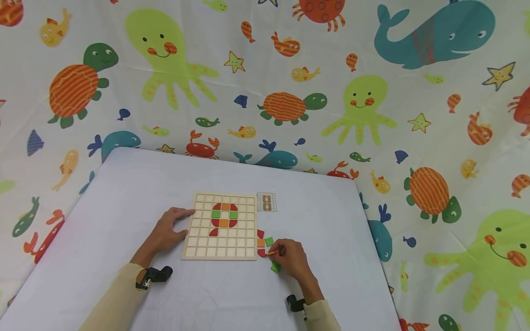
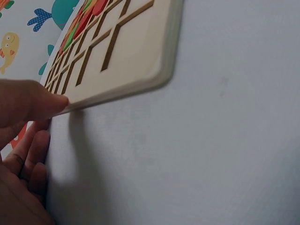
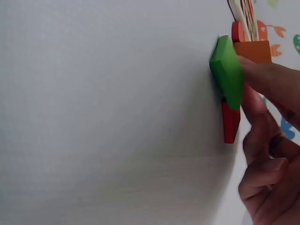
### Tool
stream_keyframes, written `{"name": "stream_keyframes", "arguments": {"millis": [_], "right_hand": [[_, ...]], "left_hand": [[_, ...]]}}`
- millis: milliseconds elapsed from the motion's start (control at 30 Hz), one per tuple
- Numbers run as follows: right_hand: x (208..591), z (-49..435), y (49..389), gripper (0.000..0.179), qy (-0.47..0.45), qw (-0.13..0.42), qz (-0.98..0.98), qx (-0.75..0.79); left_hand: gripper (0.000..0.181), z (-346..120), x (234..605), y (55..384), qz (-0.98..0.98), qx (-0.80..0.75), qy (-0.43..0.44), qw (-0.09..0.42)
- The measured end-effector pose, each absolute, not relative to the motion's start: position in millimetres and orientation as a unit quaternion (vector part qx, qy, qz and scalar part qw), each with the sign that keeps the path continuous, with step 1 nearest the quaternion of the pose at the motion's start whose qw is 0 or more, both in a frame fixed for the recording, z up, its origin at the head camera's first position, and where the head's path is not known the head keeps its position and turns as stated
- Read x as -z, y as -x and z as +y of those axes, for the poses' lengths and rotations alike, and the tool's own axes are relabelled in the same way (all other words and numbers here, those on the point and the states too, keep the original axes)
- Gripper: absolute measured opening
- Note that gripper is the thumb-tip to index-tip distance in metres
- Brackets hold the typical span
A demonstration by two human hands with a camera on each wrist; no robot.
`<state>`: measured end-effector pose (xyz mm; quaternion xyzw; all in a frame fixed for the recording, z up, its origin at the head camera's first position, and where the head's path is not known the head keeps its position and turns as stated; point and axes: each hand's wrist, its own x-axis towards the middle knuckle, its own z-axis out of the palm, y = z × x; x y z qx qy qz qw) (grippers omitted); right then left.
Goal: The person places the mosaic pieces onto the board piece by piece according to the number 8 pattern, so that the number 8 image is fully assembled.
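Note:
A wooden grid board [image 1: 204, 253] lies on the table, with red, green and orange tiles forming a ring and one red tile [image 1: 213, 232] below it. My left hand [image 1: 166, 230] rests against the board's left edge, index finger and thumb spread along it. In the left wrist view the thumb [image 2: 33, 101] touches the board's edge [image 2: 140, 86]. To the right of the board, my right hand [image 1: 291, 258] pinches an orange tile [image 1: 271, 253] between its fingertips. Close by lies a green tile [image 3: 227, 70], which partly hides the fingertips in the right wrist view.
Along the board's right side lie loose tiles: red [image 1: 260, 233], orange [image 1: 261, 242], green [image 1: 269, 241] and another red [image 1: 261, 253]. A small pattern card [image 1: 267, 202] is beside the board's upper right corner. A sea-animal curtain [image 1: 248, 82] hangs behind the white table [image 1: 331, 207].

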<state>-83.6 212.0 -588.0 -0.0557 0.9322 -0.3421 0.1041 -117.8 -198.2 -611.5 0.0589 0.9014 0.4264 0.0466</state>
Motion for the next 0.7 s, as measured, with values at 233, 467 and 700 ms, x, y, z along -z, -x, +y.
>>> {"name": "stream_keyframes", "arguments": {"millis": [233,467,700], "right_hand": [[585,208,85,0.009,0.047,0.074,0.921,0.380],[580,192,97,0.011,0.071,0.055,0.889,0.448],[578,166,111,0.019,0.074,0.044,0.863,0.498]], "left_hand": [[0.062,-199,612,119,0.901,-0.428,-0.063,0.044],[0.062,-198,609,118,0.900,-0.428,-0.062,0.046],[0.062,-197,609,118,0.903,-0.422,-0.060,0.045]]}}
